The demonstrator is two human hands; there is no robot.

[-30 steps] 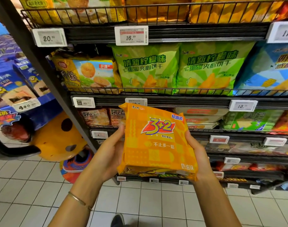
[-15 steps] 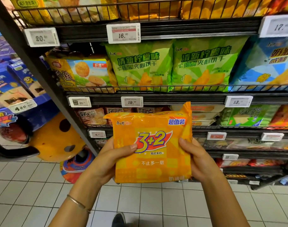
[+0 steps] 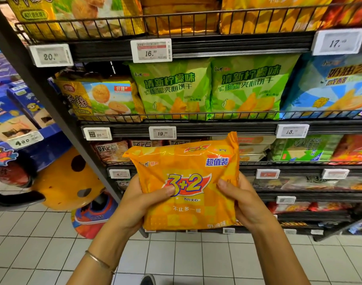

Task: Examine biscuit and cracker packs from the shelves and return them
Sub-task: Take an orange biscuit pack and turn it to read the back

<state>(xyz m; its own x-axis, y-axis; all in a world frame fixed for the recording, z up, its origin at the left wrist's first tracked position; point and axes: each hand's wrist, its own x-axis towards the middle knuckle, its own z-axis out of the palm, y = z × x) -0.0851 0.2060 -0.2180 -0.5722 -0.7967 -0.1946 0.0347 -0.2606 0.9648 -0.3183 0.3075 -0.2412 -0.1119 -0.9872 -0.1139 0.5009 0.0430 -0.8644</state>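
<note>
Orange pack (image 3: 187,212) pinched between left grip (image 3: 139,204) and right grip (image 3: 245,204).

Wire rail (image 3: 196,115) fronts 2 green packs (image 3: 172,87); open room over tiled floor (image 3: 196,256).

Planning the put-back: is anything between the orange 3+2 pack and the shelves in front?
Nothing visible. The orange 3+2 pack, gripped by the left hand and right hand, is in open air before the shelves; it hides the spot directly behind.

Glossy plastic pack (image 3: 188,188); black wire shelf (image 3: 196,116)
</note>
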